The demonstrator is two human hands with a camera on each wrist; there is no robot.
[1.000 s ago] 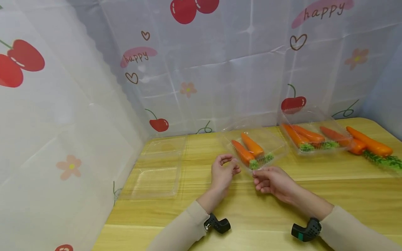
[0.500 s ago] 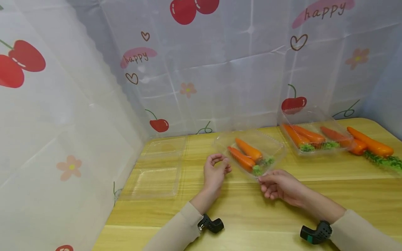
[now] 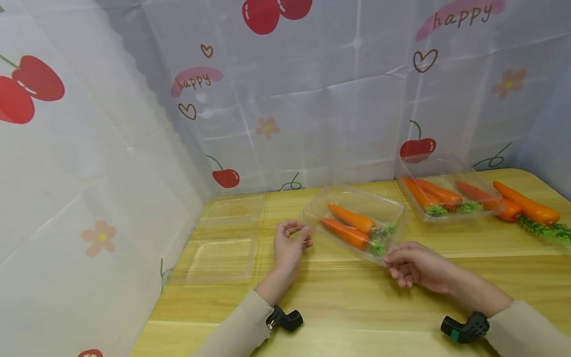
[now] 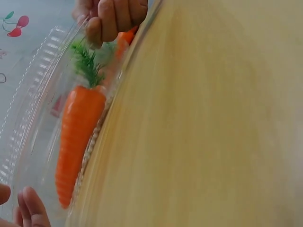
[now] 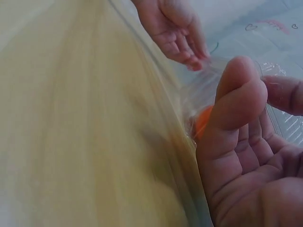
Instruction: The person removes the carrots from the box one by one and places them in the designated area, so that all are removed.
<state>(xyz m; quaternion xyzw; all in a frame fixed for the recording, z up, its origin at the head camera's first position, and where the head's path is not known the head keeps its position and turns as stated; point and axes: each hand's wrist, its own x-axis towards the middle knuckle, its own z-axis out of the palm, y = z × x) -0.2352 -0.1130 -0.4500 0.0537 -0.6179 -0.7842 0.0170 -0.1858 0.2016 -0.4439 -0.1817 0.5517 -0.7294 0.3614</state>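
Observation:
A clear plastic box (image 3: 376,198) with two orange carrots (image 3: 345,234) in it sits turned at an angle at the middle of the table. Green tufts (image 3: 378,245) on the carrots face its near right corner. My right hand (image 3: 421,267) pinches that corner between thumb and fingers. To the left of the box my left hand (image 3: 289,248) is held up with loosely bent fingers, and nothing is in them. From the left wrist, one carrot (image 4: 78,142) shows through the clear wall, with left fingertips (image 4: 34,208) near its tip. My right thumb (image 5: 239,97) fills much of the right wrist view.
Another clear box (image 3: 479,213) with several carrots (image 3: 439,191) stands at the back right. Beside it lie loose carrots (image 3: 531,203) with leafy green tops. An open clear box (image 3: 223,255) lies at the left. A printed cloth (image 3: 312,109) hangs behind the table (image 3: 339,317).
The box has turned, its near corner swinging right with my right hand, and the carrots now lie more sideways. My left hand has moved left, away from the box.

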